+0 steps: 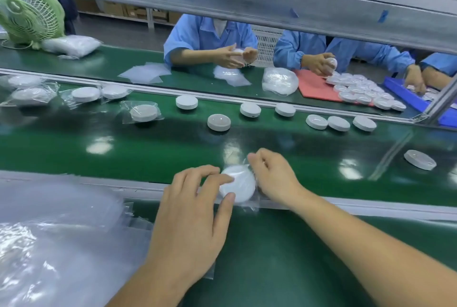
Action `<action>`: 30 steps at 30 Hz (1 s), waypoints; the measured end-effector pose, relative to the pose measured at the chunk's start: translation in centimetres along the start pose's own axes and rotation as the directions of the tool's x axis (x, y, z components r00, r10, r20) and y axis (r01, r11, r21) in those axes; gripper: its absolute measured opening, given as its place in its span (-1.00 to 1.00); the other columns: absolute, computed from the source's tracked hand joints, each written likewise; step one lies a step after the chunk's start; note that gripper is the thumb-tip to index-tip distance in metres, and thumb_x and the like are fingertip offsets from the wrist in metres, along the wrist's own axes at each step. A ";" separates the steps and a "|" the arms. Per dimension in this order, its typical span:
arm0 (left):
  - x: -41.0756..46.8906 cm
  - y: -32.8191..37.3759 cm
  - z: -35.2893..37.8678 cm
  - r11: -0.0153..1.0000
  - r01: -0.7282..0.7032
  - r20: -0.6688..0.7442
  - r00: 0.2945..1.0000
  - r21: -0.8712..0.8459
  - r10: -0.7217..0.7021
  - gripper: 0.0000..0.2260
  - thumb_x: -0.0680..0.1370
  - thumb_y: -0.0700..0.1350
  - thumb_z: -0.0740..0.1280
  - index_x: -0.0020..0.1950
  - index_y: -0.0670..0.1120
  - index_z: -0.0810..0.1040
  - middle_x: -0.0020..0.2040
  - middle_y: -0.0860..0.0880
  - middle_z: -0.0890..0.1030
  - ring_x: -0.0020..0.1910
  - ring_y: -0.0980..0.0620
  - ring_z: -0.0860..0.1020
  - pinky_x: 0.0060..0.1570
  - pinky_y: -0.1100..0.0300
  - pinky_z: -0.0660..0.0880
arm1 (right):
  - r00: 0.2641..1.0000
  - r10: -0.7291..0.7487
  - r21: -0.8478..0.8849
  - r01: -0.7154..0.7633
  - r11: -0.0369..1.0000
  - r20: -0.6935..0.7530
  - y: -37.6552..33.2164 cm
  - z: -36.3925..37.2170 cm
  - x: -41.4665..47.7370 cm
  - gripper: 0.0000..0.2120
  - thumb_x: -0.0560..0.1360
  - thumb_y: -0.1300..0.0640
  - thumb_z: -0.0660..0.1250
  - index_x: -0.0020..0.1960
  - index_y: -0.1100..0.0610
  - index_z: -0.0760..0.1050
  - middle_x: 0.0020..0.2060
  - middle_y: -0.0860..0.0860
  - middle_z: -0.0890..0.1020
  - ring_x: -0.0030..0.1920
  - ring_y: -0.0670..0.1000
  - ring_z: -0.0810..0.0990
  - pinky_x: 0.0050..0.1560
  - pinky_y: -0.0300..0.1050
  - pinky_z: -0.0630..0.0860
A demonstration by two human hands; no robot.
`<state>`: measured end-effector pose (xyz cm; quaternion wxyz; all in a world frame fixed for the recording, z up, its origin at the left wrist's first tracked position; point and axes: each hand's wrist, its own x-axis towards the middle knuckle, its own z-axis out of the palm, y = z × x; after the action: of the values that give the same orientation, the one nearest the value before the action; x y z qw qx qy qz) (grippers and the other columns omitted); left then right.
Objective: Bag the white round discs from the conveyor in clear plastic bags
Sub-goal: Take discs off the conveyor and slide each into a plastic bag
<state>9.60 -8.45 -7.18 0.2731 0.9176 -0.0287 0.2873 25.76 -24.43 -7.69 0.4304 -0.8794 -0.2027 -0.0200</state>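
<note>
A white round disc (238, 184) in a clear plastic bag (249, 205) lies at the near edge of the green conveyor belt (296, 153). My left hand (195, 207) grips the disc from the left, thumb and forefinger around its rim. My right hand (274, 175) pinches the bag's clear film at the disc's right side. Several bare discs (218, 122) ride the belt further out, one more disc (420, 159) at the right. Bagged discs (143, 112) lie on the belt to the left.
A heap of clear bags (57, 227) fills the near left. An aluminium rail (346, 204) borders the belt. Across it, two people in blue coats (210, 34) handle discs beside a red mat (314, 86) and blue tray (405, 94). A green fan (29, 15) stands far left.
</note>
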 end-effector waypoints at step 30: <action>-1.8 -1.2 3.7 0.954 -0.084 0.228 0.974 0.287 0.018 -0.75 0.52 0.22 0.25 0.01 0.24 0.70 -0.01 0.25 0.64 0.02 0.05 0.56 -0.07 0.06 0.52 | 0.971 -0.231 -0.290 0.240 0.926 0.065 3.2 0.8 -6.8 -0.78 0.53 -0.22 0.33 0.03 -0.17 0.66 0.06 -0.35 0.57 0.24 -0.21 0.40 0.33 -0.10 0.36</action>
<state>10.28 -9.49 -11.29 0.1207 0.9734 -0.0398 0.1907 20.59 -27.86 -11.98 0.2853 -0.9033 -0.3079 -0.0884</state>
